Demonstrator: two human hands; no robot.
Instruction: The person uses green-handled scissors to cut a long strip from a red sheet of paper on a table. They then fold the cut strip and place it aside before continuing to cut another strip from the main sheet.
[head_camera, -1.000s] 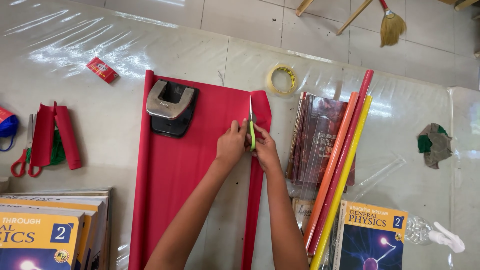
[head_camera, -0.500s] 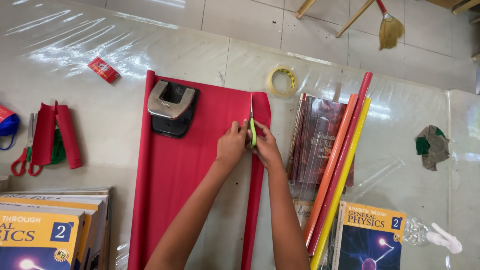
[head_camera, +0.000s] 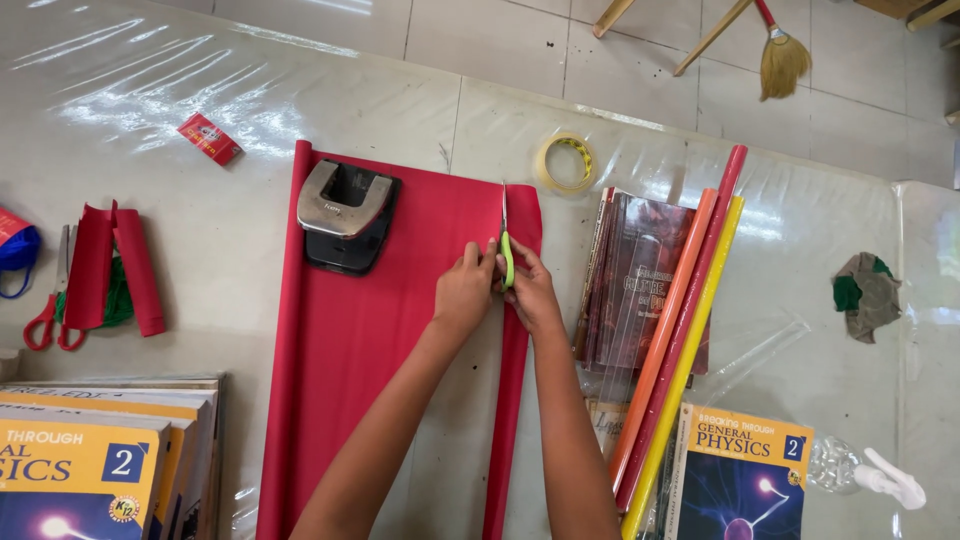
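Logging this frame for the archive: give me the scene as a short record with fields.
surface: table under clear plastic sheet
left hand: pressing on the red paper sheet
right hand: holding green-handled scissors, blades pointing away along the sheet's right side
on the sheet: black and silver hole punch
beyond the sheet: tape roll
right of hands: dark wrapped book; red, orange and yellow paper rolls
left edge: red-handled scissors, red paper scraps
near corners: yellow and blue textbooks

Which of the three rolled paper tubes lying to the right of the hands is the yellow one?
The yellow roll is the rightmost, beside the orange roll and red roll.
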